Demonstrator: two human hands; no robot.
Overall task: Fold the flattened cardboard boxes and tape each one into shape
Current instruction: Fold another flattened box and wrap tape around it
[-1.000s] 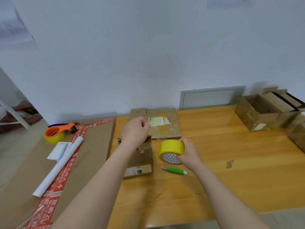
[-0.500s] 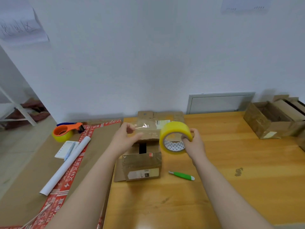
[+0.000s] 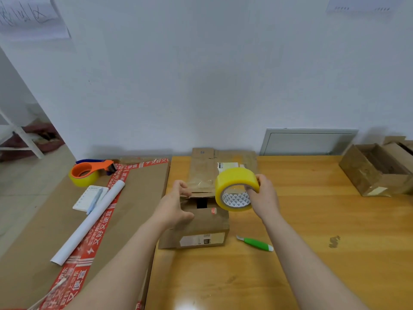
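The small cardboard box stands near the left edge of the wooden surface, its top flaps not yet closed (a dark gap shows between them). The left hand sits at the box's top left corner, fingers curled and pinching the free end of a clear tape strip. The strip runs to the yellow tape roll, which the right hand grips above the box's far right corner. A second ago the roll was low beside the box and no strip was drawn; now it is lifted. A flattened cardboard lies just behind the box, a green-handled cutter lies near its front right, and open boxes sit far right.
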